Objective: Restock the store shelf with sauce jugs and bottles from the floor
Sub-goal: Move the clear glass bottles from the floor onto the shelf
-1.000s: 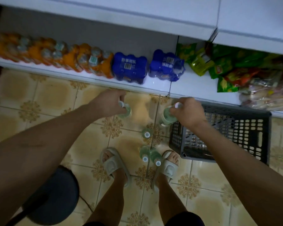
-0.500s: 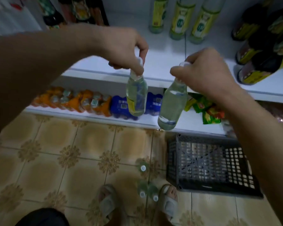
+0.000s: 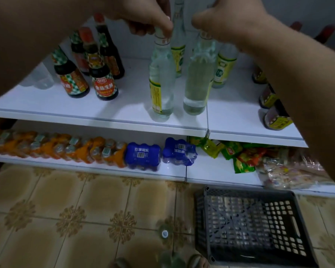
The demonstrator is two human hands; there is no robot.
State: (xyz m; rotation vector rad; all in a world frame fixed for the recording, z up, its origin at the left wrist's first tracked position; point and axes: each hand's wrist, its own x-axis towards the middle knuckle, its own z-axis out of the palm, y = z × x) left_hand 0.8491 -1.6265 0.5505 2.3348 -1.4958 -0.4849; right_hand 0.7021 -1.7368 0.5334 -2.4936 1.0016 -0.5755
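Two clear bottles with yellow labels stand near the front edge of the white middle shelf (image 3: 97, 113). My left hand (image 3: 143, 14) pinches the white cap of the left bottle (image 3: 161, 84). My right hand (image 3: 226, 20) grips the neck of the right bottle (image 3: 197, 82); its cap is hidden under my fingers. Whether the bottles' bases touch the shelf or hang just above it I cannot tell. Behind them stand three more bottles of the same kind (image 3: 223, 68). One clear bottle (image 3: 164, 234) stands on the tiled floor below, and more (image 3: 170, 260) lie blurred at the bottom edge.
Dark sauce bottles (image 3: 103, 82) stand on the shelf's left, dark jars (image 3: 277, 118) on its right. The lower shelf holds orange drink packs (image 3: 66, 149), blue packs (image 3: 143, 156) and snack bags (image 3: 240, 155). A grey plastic crate (image 3: 253, 225) sits on the floor at right.
Both hands rose from the floor with a bottle each and carried them forward to the middle shelf. The view lifted from the floor to the shelf.
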